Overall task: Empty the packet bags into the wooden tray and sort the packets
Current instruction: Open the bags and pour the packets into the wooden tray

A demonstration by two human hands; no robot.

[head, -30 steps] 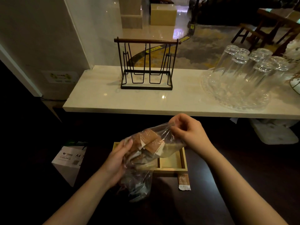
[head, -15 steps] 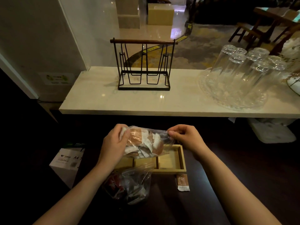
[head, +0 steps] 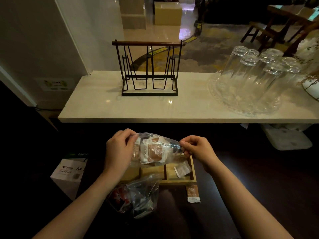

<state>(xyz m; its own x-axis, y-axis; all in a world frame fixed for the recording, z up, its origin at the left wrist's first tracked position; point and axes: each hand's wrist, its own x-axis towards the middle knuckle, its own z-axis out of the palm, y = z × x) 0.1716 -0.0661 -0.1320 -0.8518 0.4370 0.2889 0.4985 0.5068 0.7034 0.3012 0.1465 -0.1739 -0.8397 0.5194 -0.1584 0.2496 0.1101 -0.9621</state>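
A clear plastic bag (head: 155, 149) of brown and white packets is held level above the wooden tray (head: 193, 176). My left hand (head: 119, 152) grips the bag's left end and my right hand (head: 196, 149) pinches its right end. One white packet (head: 183, 169) lies in the tray's right compartment. A second clear bag (head: 138, 197) with red and dark packets lies on the dark table in front of the tray. A single brown packet (head: 193, 194) lies on the table just right of that bag, in front of the tray's right corner.
A pale marble counter (head: 103, 107) runs behind, bearing a black wire rack (head: 148, 69) and a glass tray of upturned glasses (head: 250, 83). A white A4 paper box (head: 69, 173) stands at the left. A white object (head: 288, 138) lies under the counter at right.
The bag has been turned from tilted to level above the tray, with my left hand moving up to its left end. A white packet now lies in the tray's right compartment.
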